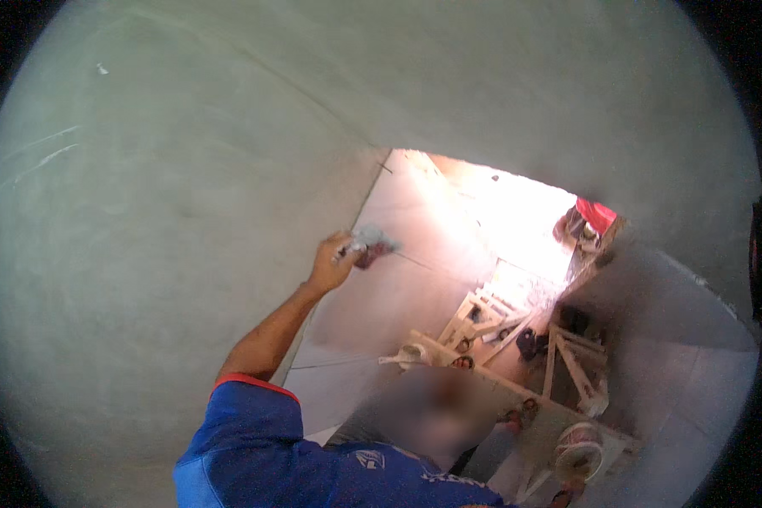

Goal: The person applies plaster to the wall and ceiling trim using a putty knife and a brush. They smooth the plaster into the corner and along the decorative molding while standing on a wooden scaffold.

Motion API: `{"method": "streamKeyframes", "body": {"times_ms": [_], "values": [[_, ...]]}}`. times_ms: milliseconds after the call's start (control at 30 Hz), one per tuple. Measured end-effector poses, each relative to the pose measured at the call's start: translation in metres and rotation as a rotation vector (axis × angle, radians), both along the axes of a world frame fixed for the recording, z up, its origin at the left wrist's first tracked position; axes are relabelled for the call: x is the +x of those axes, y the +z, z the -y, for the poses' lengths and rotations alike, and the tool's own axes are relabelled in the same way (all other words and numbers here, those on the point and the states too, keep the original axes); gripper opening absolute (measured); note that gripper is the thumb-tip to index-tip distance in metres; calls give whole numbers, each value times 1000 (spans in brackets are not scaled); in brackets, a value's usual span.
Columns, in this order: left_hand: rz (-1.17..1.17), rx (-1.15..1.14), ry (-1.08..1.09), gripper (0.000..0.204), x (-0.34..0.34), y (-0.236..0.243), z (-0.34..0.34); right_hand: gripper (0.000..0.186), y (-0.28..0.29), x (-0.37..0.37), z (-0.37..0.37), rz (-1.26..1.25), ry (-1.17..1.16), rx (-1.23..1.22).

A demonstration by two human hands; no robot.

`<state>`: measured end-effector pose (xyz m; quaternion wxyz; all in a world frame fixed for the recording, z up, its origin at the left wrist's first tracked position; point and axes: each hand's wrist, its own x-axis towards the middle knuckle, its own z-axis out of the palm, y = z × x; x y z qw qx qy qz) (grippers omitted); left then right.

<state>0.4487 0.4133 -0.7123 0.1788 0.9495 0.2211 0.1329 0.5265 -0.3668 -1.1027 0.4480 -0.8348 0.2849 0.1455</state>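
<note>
My left arm, in a blue sleeve with red trim, reaches up along the grey-green plastered surface (161, 245). My left hand (334, 261), smeared with white, is closed on a small tool with a dark red part (371, 256); its exact kind is blurred. A greyish patch shows beside it, against the pale panel surface (381, 296) with thin joint lines. At the lower edge, what looks like my right hand (569, 491) shows only in part, close to a white bucket (577, 453). Its fingers cannot be made out.
Below runs a wooden plank (499, 385), with a pale container (411, 356) near its left end. Wooden trestle frames (580, 368) stand lower down among dark objects. Beyond, a person in red (597, 216) is beside a very bright opening (516, 203). A blurred patch hides part of the middle.
</note>
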Motion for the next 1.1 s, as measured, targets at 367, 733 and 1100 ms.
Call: {"method": "streamKeyframes", "body": {"times_ms": [367,733,1100], "values": [[1037,453,-72,16,130,380,-135,42,335,62,-174,392,126,-121],[1581,345,70,25,149,633,-229,41,747,199,-432,1289,503,377],[1705,310,-191,18,163,630,-304,37,1172,162,-769,2069,1074,58]]}}
